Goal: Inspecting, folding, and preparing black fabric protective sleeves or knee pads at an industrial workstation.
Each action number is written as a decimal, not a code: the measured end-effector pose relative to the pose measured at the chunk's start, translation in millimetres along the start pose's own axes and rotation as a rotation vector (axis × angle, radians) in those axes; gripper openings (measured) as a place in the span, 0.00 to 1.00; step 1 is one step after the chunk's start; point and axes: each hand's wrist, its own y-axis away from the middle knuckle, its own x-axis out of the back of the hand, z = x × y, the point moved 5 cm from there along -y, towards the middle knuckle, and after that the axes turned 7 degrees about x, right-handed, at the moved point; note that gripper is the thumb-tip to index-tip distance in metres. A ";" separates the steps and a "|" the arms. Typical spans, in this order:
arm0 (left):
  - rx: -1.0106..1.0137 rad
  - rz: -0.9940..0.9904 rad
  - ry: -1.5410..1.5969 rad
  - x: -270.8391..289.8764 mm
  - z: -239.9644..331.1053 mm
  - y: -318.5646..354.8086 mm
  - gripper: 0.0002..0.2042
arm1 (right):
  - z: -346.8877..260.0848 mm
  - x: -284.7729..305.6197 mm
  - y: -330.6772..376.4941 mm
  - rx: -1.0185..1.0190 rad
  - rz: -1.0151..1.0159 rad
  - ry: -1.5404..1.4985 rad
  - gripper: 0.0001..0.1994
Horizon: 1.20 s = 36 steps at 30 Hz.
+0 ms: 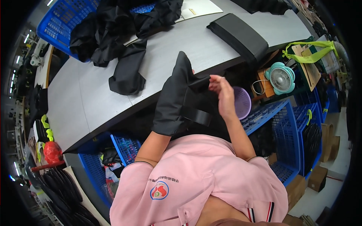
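While your left hand (171, 113) sits inside the black fabric cover (177, 98), nothing of it can be seen, so whether its fingers are spread or curled cannot be told; only the bare forearm shows below the cover's lower hem. Your right hand (222, 94) is up beside the cover with its fingertips pinched on a black flap (200, 83) at the cover's upper right edge. The cover is held in the air in front of your chest, just off the near edge of the grey surface (94, 98), and a black strap (197, 116) crosses its lower part. On the surface, a loose heap of black garments (120, 34) spills out of a blue crate (60, 22), cut off by the top rim. A flat black pad (239, 35) lies further right. Below the surface edge, a purple basket (242, 102) is half hidden behind your right wrist, with a small teal fan (281, 78) nearby.
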 end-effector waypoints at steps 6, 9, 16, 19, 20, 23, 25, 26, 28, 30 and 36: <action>0.013 -0.165 -0.466 15.5 -30.1 24.0 0.28 | -54.1 -24.8 16.4 0.253 -0.319 0.553 0.11; -0.008 -0.186 -0.518 31.3 -29.2 32.0 0.27 | -44.9 -18.5 24.4 0.230 -0.393 0.541 0.10; -0.054 -0.213 -0.646 60.4 -29.5 56.9 0.25 | -55.8 -19.4 17.8 -0.107 -0.357 -0.265 0.09; -0.075 -0.233 -0.679 39.3 -51.2 56.0 0.24 | -46.2 -8.1 -20.1 -0.175 -0.227 -0.154 0.09; -0.082 -0.237 -0.689 39.4 -52.7 63.7 0.24 | -46.2 -5.9 -31.5 -0.196 -0.201 -0.110 0.11; -0.104 -0.237 -0.720 49.6 -59.8 50.8 0.23 | -66.5 -10.4 -34.3 0.059 -0.218 -0.051 0.15; -0.116 -0.223 -0.744 67.8 -57.5 55.9 0.23 | -72.9 -18.4 -17.7 0.257 -0.324 0.170 0.24; -0.125 -0.225 -0.749 68.3 -59.5 54.5 0.23 | -79.5 -24.9 -9.1 0.380 -0.358 0.408 0.26; -0.151 -0.232 -0.800 53.8 -39.1 46.0 0.22 | -78.2 -34.2 -0.5 0.523 -0.354 0.690 0.28; -0.179 -0.241 -0.860 49.8 -31.0 38.8 0.21 | -69.1 -37.8 -3.2 0.543 -0.287 0.727 0.27; 0.059 -0.252 -0.657 81.6 -72.5 29.6 0.21 | -57.2 -51.5 -16.2 0.421 -0.325 0.885 0.14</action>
